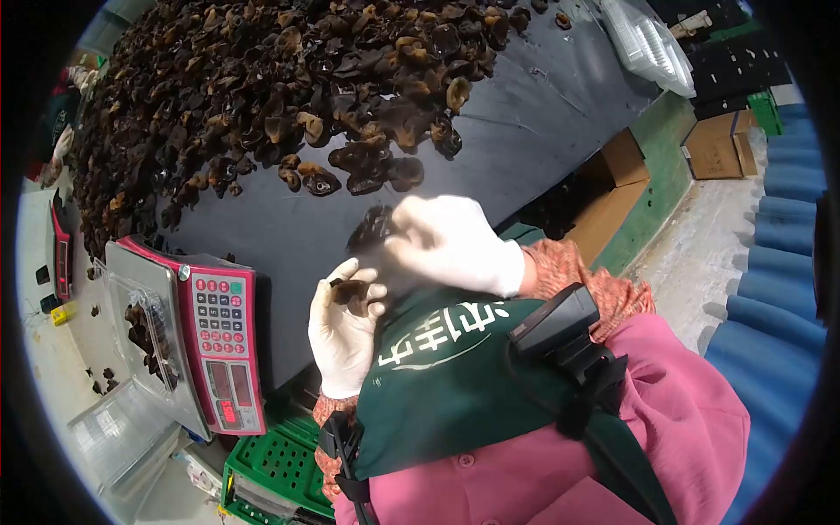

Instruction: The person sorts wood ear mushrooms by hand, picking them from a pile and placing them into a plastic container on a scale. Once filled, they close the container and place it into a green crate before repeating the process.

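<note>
A big pile of dark dried wood-ear fungus (262,87) lies spread on a black table (542,105). My left hand (343,337), in a white glove, pinches one brown fungus piece (353,294) between thumb and fingers. Just above and to the right, my gloved right hand (451,241) grips a small dark clump of fungus (371,229) near the table's edge. The two hands are close together but apart. A red-faced digital scale (219,337) stands left of my left hand, bearing a clear plastic box (144,328) with some fungus in it.
Empty clear boxes (114,433) sit below the scale and more are stacked at the far end (652,44). A green crate (271,464) is beneath my left arm. Cardboard boxes (717,144) stand on the floor to the right, and a second scale (59,249) is at the far left.
</note>
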Demonstrator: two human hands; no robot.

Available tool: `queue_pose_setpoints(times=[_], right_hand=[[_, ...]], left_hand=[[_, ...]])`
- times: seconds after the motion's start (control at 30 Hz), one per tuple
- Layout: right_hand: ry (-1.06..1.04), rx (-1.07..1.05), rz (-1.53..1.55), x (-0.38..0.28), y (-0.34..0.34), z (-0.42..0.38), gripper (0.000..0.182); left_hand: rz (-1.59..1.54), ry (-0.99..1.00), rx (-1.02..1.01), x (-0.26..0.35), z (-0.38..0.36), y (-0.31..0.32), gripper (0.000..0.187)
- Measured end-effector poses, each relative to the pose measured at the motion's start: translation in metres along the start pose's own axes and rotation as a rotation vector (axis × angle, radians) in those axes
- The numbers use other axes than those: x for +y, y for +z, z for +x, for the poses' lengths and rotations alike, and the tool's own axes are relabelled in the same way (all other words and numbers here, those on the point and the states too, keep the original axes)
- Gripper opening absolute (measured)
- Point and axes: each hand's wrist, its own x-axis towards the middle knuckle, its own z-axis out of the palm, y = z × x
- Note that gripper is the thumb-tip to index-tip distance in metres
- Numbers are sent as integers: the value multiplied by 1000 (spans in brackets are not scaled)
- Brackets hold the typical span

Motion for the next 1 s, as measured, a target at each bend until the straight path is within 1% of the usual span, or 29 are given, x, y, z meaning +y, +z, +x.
queue_pose_setpoints(times=[0.03, 0.07, 0.13, 0.17, 0.2, 0.27, 0.3, 0.33, 0.37, 0.4, 0.43, 0.5, 0.53, 0.6, 0.63, 0.67, 0.73, 0.77, 0.8, 0.87, 0.9, 0.93, 1.0], right_hand=[[-38, -45, 46, -9, -7, -5, 20], [-98, -37, 55, -16, -7, -9, 22], [-236, -62, 64, -20, -4, -11, 24], [-217, -69, 59, -19, -6, -9, 25], [-287, 30, -18, -11, -10, -1, 27], [-185, 171, -206, 9, -17, 15, 30], [-114, 215, -294, 21, -15, 21, 32], [34, 88, -447, 25, -17, 25, 28], [-50, 149, -448, 41, -9, 24, 25], [-133, 208, -452, 43, -6, 27, 23], [-90, 182, -343, 42, -7, 24, 22], [-17, 154, -110, 26, -10, 13, 19], [102, 62, 84, 8, -18, 11, 21], [138, -171, 290, -14, -28, 7, 24], [-55, -227, 155, -15, -28, 9, 25], [-127, -232, 157, -16, -28, 15, 30], [-243, 45, -150, 0, -19, 39, 31], [-276, 213, -300, 7, -13, 55, 32], [-297, 258, -503, 16, -9, 67, 28], [-340, 286, -597, 38, 0, 81, 20], [-301, 324, -583, 34, -4, 80, 13], [-314, 397, -454, 30, -8, 79, 11], [152, 173, -10, 16, -24, 69, 14]], left_hand=[[-134, -9, -142, 0, 3, -3, 50], [-256, -59, -161, -1, 3, -1, 55], [-419, -191, -78, 2, 2, 24, 59], [-451, -246, -188, 0, 7, 17, 60], [-496, -310, -243, -4, 10, 4, 56], [-430, -363, -210, -5, 11, -1, 49], [-362, -321, -185, -8, 12, -7, 42], [-316, -282, -146, -7, 10, -6, 41], [-272, -247, -109, -5, 8, -3, 40], [-229, -212, -74, -6, 7, -1, 40], [-279, -220, -163, -6, 11, -8, 42], [-311, -243, -141, -6, 12, -4, 45], [-325, -253, -127, -4, 13, -2, 46], [-541, -290, -231, -7, 18, -6, 58], [-528, -277, -239, -6, 18, -6, 58], [-517, -265, -247, -5, 18, -4, 58], [-471, -286, -119, -1, 15, 6, 49], [-483, -303, -126, -3, 17, -2, 46], [-488, -306, -135, -5, 18, -7, 46], [-497, -312, -153, -7, 17, -18, 46], [-537, -317, -248, -7, 19, -19, 47], [-540, -298, -258, -7, 20, -19, 47], [-541, -280, -269, -7, 17, -17, 47]])
